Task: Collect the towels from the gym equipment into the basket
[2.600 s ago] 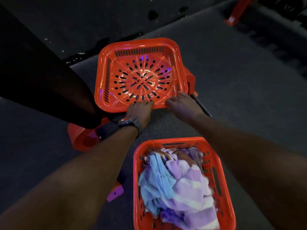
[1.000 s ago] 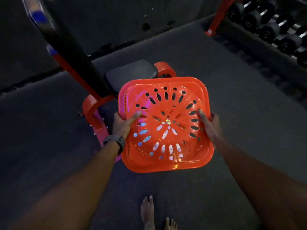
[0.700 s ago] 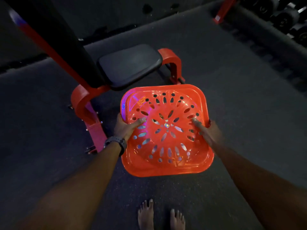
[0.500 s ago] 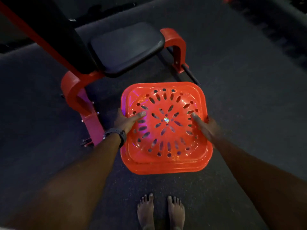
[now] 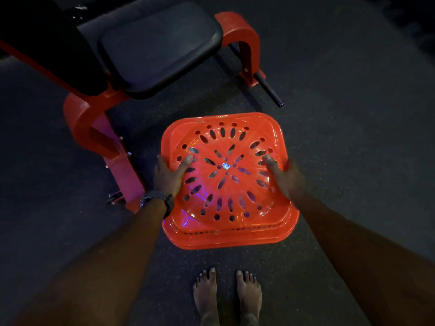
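Note:
An empty orange perforated basket (image 5: 235,238) is held bottom-up in front of me, above the dark floor. My left hand (image 5: 169,175), with a watch on its wrist, grips the basket's left side, thumb lying on the perforated bottom. My right hand (image 5: 284,177) grips the right side the same way and is slightly blurred. No towels are in view.
A gym bench with a black seat pad (image 5: 160,43) and a red frame (image 5: 87,123) stands just beyond and left of the basket. A black peg (image 5: 268,90) sticks out from its right foot. My bare feet (image 5: 226,295) stand on the dark rubber floor below the basket.
Both hands lifted the basket off the bench seat and turned it bottom-up. Over the last second it came lower and nearer my feet; the towel-filled basket left the view.

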Motion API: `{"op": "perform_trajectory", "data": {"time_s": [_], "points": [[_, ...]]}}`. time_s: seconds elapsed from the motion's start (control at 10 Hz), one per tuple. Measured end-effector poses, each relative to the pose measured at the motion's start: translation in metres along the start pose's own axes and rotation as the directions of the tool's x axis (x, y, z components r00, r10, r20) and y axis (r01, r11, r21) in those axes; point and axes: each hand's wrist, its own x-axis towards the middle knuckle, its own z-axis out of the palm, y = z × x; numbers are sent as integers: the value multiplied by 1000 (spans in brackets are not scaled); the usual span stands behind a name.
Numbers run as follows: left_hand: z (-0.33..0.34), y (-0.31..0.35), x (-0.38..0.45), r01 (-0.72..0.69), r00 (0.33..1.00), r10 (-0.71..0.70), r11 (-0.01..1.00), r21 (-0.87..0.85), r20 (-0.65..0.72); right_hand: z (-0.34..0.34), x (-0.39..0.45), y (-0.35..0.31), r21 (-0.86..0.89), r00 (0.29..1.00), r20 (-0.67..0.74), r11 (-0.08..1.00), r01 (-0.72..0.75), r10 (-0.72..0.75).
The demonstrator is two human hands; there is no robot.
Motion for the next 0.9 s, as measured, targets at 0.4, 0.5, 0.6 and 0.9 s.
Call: {"op": "perform_trajectory", "data": {"time_s": [0.4, 0.5, 0.6, 0.9], "points": [[-4, -6, -9, 20, 1000, -22, 997, 69, 15, 2, -9, 7, -35, 998, 66, 999, -10, 12], [-8, 15, -14, -110, 992, 115, 988, 109, -45, -7, -12, -9, -113, 999, 33, 994, -14, 18], [-16, 83, -33, -282, 956, 289, 954, 102, -56, -33, -25, -58, -34, 990, -134, 999, 35, -40], [-130, 384, -178, -685, 725, 649, 715, -141, -230, -254, -115, -310, 413, 884, -395, 812, 413, -249]]}}
